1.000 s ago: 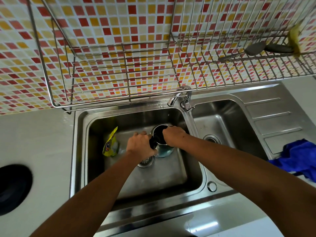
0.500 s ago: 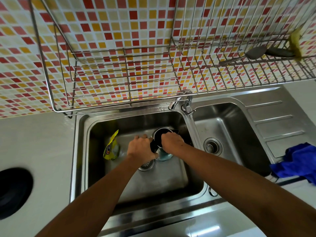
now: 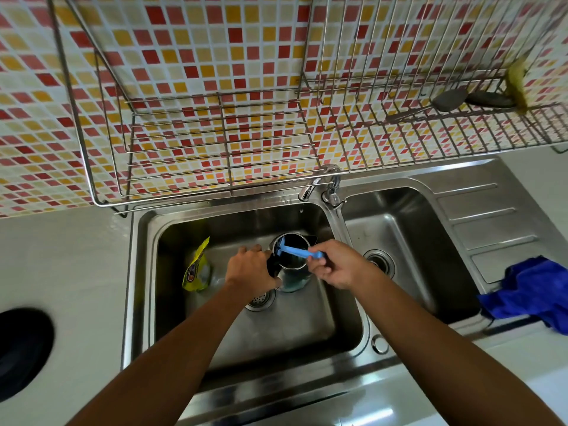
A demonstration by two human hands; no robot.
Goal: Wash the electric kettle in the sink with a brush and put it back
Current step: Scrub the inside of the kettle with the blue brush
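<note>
Scrubbing one kettle (image 3: 292,262), one brush (image 3: 296,252), two hands

Place: home kitchen, seen from above at the washing-up corner.
Wall: mosaic tiles (image 3: 190,56) in red, orange, yellow and white behind the counter.
Sink: stainless double-bowl sink (image 3: 347,339) with ribbed draining board (image 3: 491,229) on the right, tap (image 3: 319,182) at the divider.
Rack: wire dish rack (image 3: 221,142) mounted above the sink, a few utensils (image 3: 448,99) lying at its right end.
Counter: pale worktop (image 3: 67,265), dark round cutout (image 3: 21,352) at left.
Household bits: yellow detergent pouch (image 3: 196,269) in left bowl, blue cloth (image 3: 531,293) on the draining board.
</note>
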